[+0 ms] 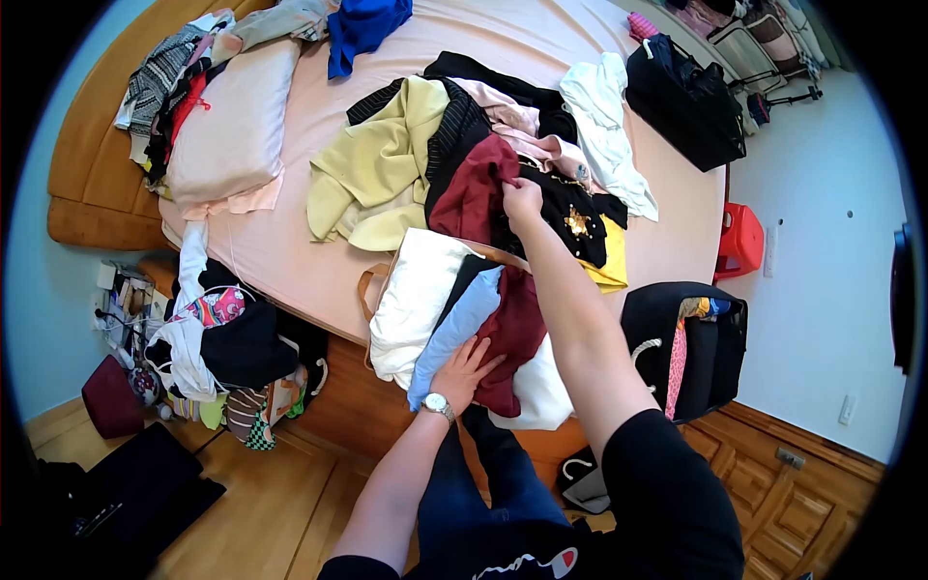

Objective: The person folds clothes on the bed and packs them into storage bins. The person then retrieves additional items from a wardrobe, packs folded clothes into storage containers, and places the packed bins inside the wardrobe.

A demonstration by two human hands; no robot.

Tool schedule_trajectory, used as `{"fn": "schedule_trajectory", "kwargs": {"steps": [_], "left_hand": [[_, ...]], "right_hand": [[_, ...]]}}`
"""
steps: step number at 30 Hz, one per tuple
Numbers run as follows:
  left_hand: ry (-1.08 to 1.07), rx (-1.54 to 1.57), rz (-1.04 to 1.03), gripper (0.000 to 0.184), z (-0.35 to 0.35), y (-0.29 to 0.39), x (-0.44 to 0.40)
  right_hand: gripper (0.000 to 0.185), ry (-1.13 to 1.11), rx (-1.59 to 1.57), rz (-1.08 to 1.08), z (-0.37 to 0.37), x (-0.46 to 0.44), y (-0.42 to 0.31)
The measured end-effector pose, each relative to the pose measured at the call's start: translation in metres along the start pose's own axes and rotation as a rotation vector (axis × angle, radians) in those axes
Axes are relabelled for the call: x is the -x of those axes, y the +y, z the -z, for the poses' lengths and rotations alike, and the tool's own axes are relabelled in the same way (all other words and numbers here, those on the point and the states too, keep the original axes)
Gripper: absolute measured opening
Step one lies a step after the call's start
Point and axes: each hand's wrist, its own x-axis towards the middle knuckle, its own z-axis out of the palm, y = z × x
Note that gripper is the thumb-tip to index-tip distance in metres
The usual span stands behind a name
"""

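My right hand (523, 201) reaches into the heap on the bed and pinches the edge of a dark red garment (474, 191). Around it lie a yellow-green garment (387, 159), pink clothing (512, 121) and a black garment with a gold patch (578, 220). Nearer to me, my left hand (461, 370), with a watch at the wrist, rests with fingers spread on a stack of clothes. Under and beside it are a light blue garment (464, 324), another dark red piece (514, 333) and a white garment (418, 300). A brown strap (367, 288) sticks out at the stack's left.
A pillow (237, 126) and more clothes lie along the headboard (92, 208). A black bag (686, 101) sits at the bed's far right corner. An open dark container (730, 353) with clothes and a red stool (739, 242) stand at right. Clothes cover a bedside spot (237, 343).
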Motion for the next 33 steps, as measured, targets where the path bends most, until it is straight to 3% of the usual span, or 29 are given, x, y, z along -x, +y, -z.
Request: {"fn": "schedule_trajectory", "kwargs": {"steps": [1,3,4,6,7,9,10,12,15,16,17,19,21,25,29,31,33], "left_hand": [[-0.025,-0.040,-0.001,0.076,0.001,0.002,0.001],[-0.054,-0.125,-0.007,0.077,0.004,0.004,-0.001],[0.006,-0.205,-0.050,0.077,-0.004,0.001,-0.002],[0.066,-0.215,-0.061,0.078,-0.009,-0.005,-0.013],[0.084,-0.216,-0.070,0.078,-0.009,-0.003,-0.009],[0.077,-0.219,-0.056,0.077,-0.009,0.000,-0.006],[0.084,-0.234,-0.052,0.077,-0.012,0.002,-0.002],[0.066,-0.203,-0.040,0.076,-0.017,0.003,-0.003],[0.058,-0.200,-0.055,0.098,0.016,0.013,0.000],[0.077,-0.053,-0.084,0.118,0.037,0.017,0.002],[-0.012,-0.075,-0.082,0.119,0.061,0.022,0.002],[-0.195,-0.123,-0.088,0.119,0.104,0.033,0.005],[-0.186,-0.010,-0.106,0.117,0.125,0.039,0.007],[0.245,0.303,-0.136,0.099,0.183,0.085,-0.019],[0.457,0.616,-0.416,0.088,0.299,0.166,-0.059],[0.584,0.693,-0.440,0.085,0.344,0.214,-0.065],[0.538,0.818,-0.484,0.070,0.365,0.231,-0.082]], "right_hand": [[0.034,-0.006,-0.035,0.012,-0.001,-0.005,0.005],[0.022,0.085,-0.278,0.206,0.035,0.005,-0.021],[0.021,0.106,-0.502,0.112,0.065,0.016,-0.043],[0.021,0.126,-0.534,0.126,0.142,0.036,-0.079],[0.024,0.086,-0.680,0.144,0.175,0.019,-0.064],[0.027,0.271,-0.778,0.227,0.248,0.062,-0.105],[0.028,0.295,-0.594,0.293,0.300,0.071,-0.115],[0.019,0.546,-0.938,0.414,0.386,0.074,-0.146],[0.019,0.569,-0.972,0.546,0.508,0.117,-0.184],[0.017,0.493,-0.955,0.663,0.538,0.132,-0.189],[0.020,0.474,-0.950,0.743,0.545,0.159,-0.209],[0.023,0.472,-0.865,0.691,0.536,0.224,-0.247],[0.025,0.277,-0.840,0.729,0.550,0.235,-0.234],[0.020,0.362,-0.954,0.736,0.554,0.258,-0.231],[0.016,0.310,-0.884,0.868,0.553,0.281,-0.245],[0.017,0.255,-0.933,0.836,0.549,0.289,-0.247],[0.017,0.249,-0.931,0.838,0.547,0.293,-0.250]]}}
